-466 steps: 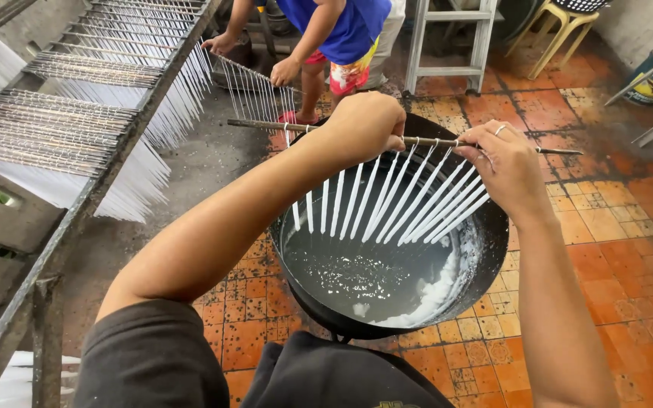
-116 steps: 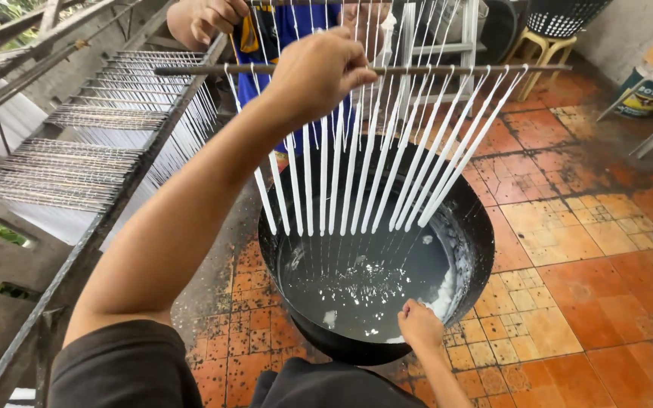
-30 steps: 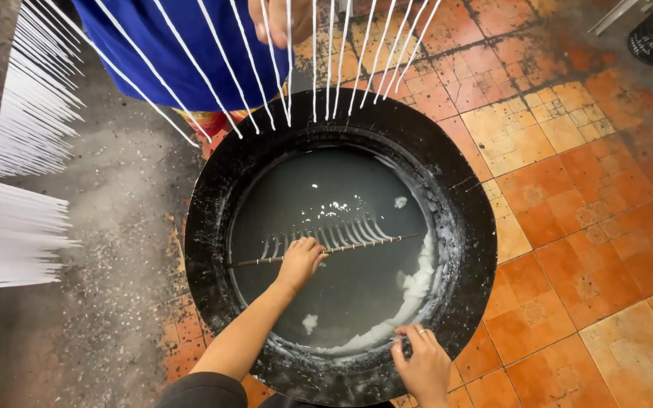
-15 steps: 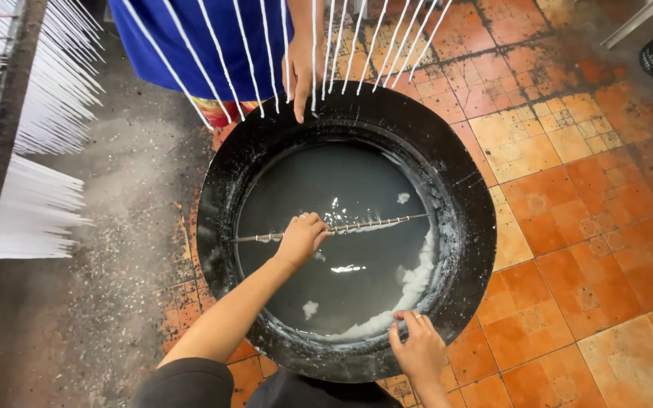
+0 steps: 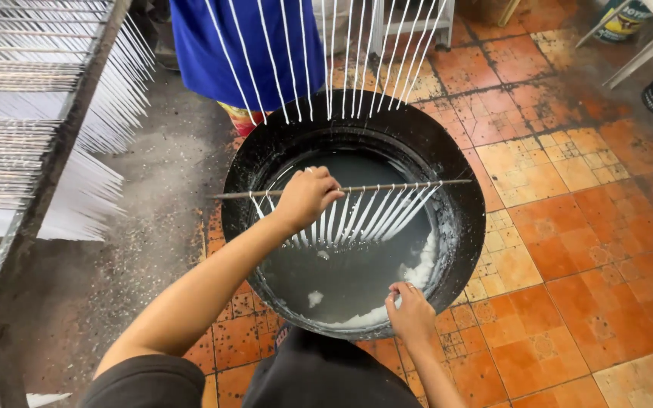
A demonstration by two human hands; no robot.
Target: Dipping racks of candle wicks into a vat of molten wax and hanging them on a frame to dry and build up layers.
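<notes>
My right hand [image 5: 411,311] is resting on the near rim of the pot [image 5: 468,227], fingers curled over the edge and pressing on the white wax crust [image 5: 417,276] there; whether they are pinching any of it, I cannot tell. The pot is sitting on orange floor tiles [image 5: 568,249], black and round, holding grey liquid with white lumps floating near my side.

My left hand [image 5: 305,198] is closing around a thin rod [image 5: 387,186], fingers wrapped tight on it left of its middle. I am holding the rod level above the liquid, across the pot, its left end sticking out past the rim. A row of white candles [image 5: 372,215] is hanging from it, slanting toward me, their tips near the surface; whether they are touching it I cannot tell.

Beyond the pot, a second row of candles [image 5: 326,53] is hanging over the far rim, longer and thinner-looking, its rod out of view above. Behind them a person in a blue shirt [image 5: 228,53] is standing. To my left, a metal rack [image 5: 54,143] is carrying many more rods of white candles. At far right, a white stool leg [image 5: 636,60] is showing.
</notes>
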